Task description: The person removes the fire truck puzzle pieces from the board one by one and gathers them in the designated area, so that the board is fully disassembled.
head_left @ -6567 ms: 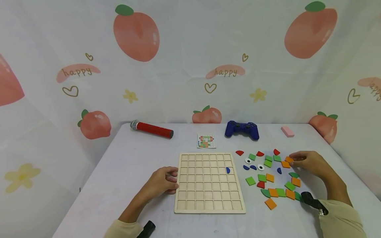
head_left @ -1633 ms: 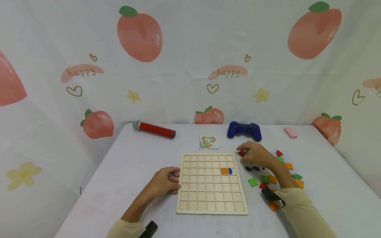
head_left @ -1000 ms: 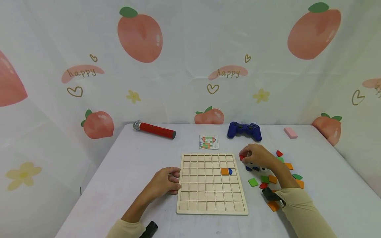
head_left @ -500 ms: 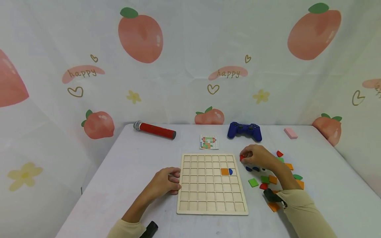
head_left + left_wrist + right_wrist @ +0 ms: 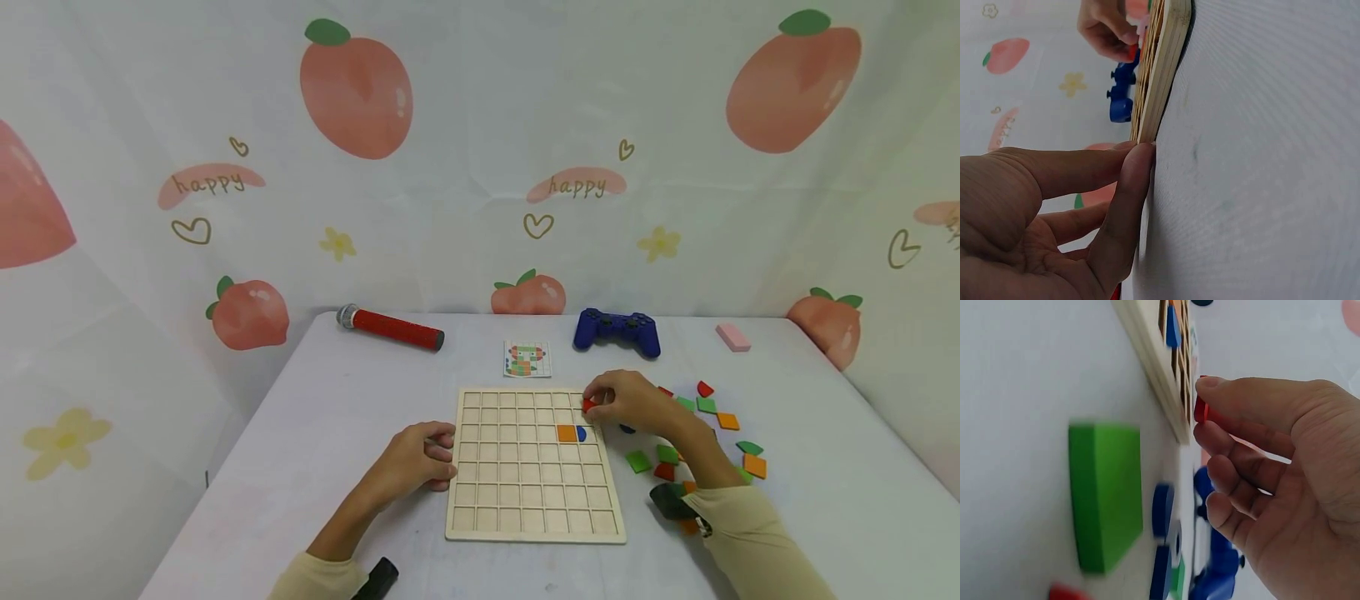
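A wooden grid board [image 5: 525, 492] lies flat on the table, with an orange square [image 5: 567, 433] and a blue half-circle [image 5: 581, 433] side by side in its cells. My left hand [image 5: 408, 457] holds the board's left edge; its fingertips meet at the wood in the left wrist view. My right hand [image 5: 633, 402] pinches a small red piece [image 5: 1200, 409] between thumb and fingertips, over the upper right cells of the board. In the head view only part of that red piece [image 5: 588, 405] shows. Right forearm and hand hide some loose pieces.
Loose green, orange, red and blue pieces lie right of the board, among them a green square [image 5: 638, 461] and an orange square [image 5: 755, 466]. Behind the board are a pattern card [image 5: 527, 359], a blue game controller [image 5: 617, 332], a red microphone [image 5: 393, 328] and a pink block [image 5: 732, 337].
An orange square has come onto the board beside the blue half-circle. My right hand then took a red piece from the table and moved left with it over the board. Left hand stays.
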### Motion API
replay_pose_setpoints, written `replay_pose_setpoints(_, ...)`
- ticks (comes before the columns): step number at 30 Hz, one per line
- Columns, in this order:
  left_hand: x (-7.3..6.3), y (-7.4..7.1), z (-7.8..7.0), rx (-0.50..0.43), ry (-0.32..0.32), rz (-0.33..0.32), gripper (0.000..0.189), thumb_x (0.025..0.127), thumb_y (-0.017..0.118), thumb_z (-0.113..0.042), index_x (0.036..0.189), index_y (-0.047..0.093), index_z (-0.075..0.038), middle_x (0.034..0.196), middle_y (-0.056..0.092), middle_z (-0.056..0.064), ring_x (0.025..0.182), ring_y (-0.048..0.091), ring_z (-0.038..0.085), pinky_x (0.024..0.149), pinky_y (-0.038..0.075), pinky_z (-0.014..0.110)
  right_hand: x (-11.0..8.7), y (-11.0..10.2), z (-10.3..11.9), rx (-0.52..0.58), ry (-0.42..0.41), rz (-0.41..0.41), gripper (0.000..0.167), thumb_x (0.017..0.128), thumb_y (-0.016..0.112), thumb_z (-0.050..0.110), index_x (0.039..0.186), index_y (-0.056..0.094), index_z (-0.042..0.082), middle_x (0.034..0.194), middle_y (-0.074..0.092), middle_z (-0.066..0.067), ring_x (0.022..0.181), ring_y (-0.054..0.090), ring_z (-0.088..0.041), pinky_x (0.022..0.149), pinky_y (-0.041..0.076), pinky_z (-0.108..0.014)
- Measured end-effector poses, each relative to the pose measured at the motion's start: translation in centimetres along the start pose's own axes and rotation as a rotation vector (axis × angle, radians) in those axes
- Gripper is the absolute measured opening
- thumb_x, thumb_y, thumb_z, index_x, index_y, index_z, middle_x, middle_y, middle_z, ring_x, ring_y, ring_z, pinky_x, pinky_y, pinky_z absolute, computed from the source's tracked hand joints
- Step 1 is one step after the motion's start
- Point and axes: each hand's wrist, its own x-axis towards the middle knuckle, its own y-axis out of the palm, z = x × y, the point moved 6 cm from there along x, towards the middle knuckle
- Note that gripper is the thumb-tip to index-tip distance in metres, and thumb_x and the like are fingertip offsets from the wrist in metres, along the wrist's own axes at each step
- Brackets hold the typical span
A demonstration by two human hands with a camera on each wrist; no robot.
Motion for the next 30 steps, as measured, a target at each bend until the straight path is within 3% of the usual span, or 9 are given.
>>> replay_pose_setpoints(12,0.0,0.0,0.0,0.002,0.002,0.0,0.062,0.083,0.08,0.009,0.141,0.058,0.008,0.121,0.063,0.016,0.095,0.067,0.02,0.07,0.068,0.037,1.0,1.6,2.6,-0.018,-0.103,0.044,0.02,0.093,0.082,0.022,0.106,0.078,0.007,0.093,0.067,0.002,0.088,0.055,-0.017,0.076,0.049,-0.029)
replay_pose_setpoints(30,0.0,0.0,0.0,-0.015,0.004,0.02,0.064,0.083,0.081,0.01,0.142,0.057,0.009,0.121,0.062,0.017,0.092,0.066,0.019,0.071,0.068,0.037,1.6,2.4,2.6,-0.004,-0.053,0.04,0.025,0.096,0.079,0.016,0.117,0.077,0.003,0.095,0.067,0.002,0.088,0.056,-0.015,0.075,0.051,-0.029)
